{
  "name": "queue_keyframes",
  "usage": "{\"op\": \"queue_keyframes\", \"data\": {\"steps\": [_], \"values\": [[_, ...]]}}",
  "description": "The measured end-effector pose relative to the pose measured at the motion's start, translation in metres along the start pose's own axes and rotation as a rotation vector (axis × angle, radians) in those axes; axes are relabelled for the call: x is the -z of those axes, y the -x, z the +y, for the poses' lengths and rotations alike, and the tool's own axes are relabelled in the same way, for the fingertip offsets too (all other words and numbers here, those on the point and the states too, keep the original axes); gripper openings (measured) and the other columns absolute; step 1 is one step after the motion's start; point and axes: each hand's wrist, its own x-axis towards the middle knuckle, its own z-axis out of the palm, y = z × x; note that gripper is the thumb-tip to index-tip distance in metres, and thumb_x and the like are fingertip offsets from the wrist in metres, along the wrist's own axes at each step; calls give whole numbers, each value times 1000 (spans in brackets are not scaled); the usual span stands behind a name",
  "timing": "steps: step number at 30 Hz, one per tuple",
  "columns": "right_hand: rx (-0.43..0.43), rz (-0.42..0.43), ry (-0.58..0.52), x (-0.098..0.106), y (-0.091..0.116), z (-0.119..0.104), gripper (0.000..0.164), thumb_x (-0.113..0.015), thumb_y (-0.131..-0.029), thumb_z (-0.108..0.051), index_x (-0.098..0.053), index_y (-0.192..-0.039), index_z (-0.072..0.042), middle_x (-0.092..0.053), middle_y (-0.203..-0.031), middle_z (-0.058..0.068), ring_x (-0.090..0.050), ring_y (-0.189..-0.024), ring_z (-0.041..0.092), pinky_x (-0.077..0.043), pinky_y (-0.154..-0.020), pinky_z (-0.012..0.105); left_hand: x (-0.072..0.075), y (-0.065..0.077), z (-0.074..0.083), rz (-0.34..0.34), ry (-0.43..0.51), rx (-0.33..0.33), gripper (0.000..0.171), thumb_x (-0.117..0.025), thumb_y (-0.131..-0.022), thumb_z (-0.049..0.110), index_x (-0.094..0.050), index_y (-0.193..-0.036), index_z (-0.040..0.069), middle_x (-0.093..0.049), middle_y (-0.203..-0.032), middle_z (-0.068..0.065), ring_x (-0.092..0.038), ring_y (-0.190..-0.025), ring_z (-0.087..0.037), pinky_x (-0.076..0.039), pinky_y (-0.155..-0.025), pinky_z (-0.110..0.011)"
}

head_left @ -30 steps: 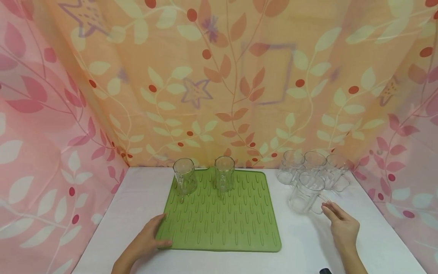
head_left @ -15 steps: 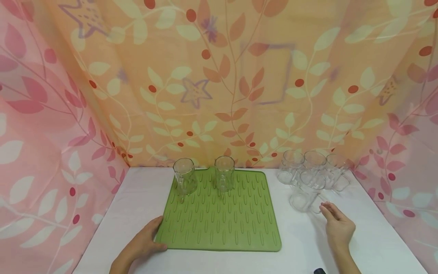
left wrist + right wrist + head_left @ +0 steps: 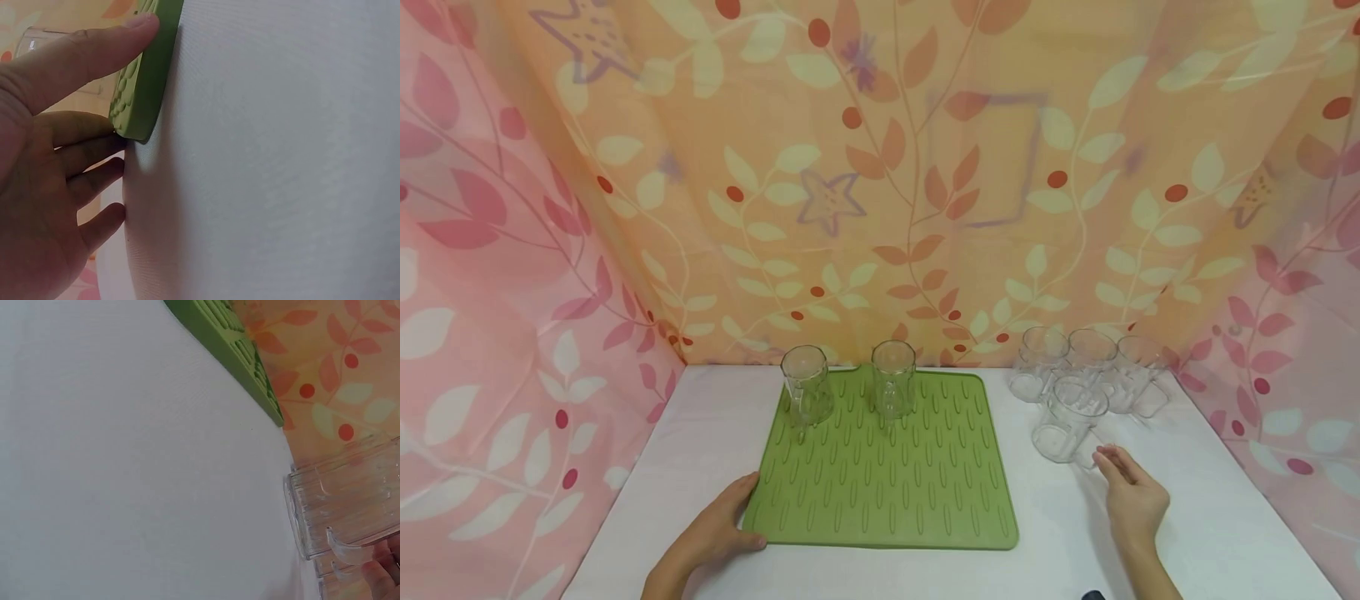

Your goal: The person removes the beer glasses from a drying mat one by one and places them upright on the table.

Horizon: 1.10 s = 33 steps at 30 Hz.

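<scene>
My right hand (image 3: 1133, 496) pinches the handle of a clear glass mug (image 3: 1060, 429) on the right of the head view. In the right wrist view, the fingers (image 3: 381, 575) close on that handle, and the mug (image 3: 350, 494) stands with its base at the white tabletop. At the front left corner of the green ribbed mat (image 3: 887, 492) is my left hand (image 3: 718, 525). Its thumb and outstretched fingers touch the mat's edges, as the left wrist view shows with the thumb (image 3: 94, 59) across the green edge (image 3: 150, 100).
Two glass mugs stand on the mat's back part, a left one (image 3: 807, 387) and a middle one (image 3: 893, 382). Behind the held mug are three more, including a rear one (image 3: 1092, 354). Patterned cloth (image 3: 880, 208) walls the white table (image 3: 835, 575) at the back and sides.
My right hand has shifted slightly left with the mug's handle in its fingers. My left hand has slid a little left to the mat's corner. The other mugs stay put.
</scene>
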Motion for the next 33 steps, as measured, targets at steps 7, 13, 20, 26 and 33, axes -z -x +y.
{"op": "queue_keyframes", "data": {"steps": [7, 13, 20, 26, 33], "values": [[43, -31, 94, 0, 3, 5, 28, -71, -73, 7, -64, -100, 13, -66, -76, -18, -63, -68, -4, -50, -65, 9, -1, 1, 0, -10, 32, 25, 105, -85, -53, 22, -31, -139, -5, -31, -142, -23, -25, -131, -41, -20, -106, -56], [40, -56, 131, 0, 4, 6, 27, -71, -75, 3, -64, -101, 10, -66, -78, -18, -63, -71, -5, -49, -68, 8, -1, 0, 0, -10, 23, 50, 106, -85, -53, 23, -30, -140, -2, -30, -144, -21, -24, -132, -41, -19, -106, -57], [38, -60, 192, 2, 6, 1, 31, -72, -76, -1, -64, -105, 5, -67, -83, -15, -60, -74, -7, -47, -69, 6, -1, 0, -1, -17, 32, 62, 107, -85, -53, 26, -30, -141, 0, -28, -145, -20, -22, -133, -41, -18, -106, -57], [84, -77, 171, 5, 10, 0, 36, -73, -76, -4, -62, -109, 6, -69, -90, -10, -59, -78, -7, -46, -67, 3, -1, -1, -2, -14, 41, 73, 107, -85, -52, 25, -31, -140, 0, -29, -144, -21, -22, -132, -42, -18, -105, -58], [70, -7, 122, 9, 8, -17, 33, -72, -76, -3, -65, -107, 4, -67, -90, -17, -61, -79, -6, -46, -64, 3, -2, -1, -1, 0, 40, 77, 107, -86, -50, 24, -32, -140, 0, -30, -144, -20, -23, -132, -41, -19, -105, -58]]}}
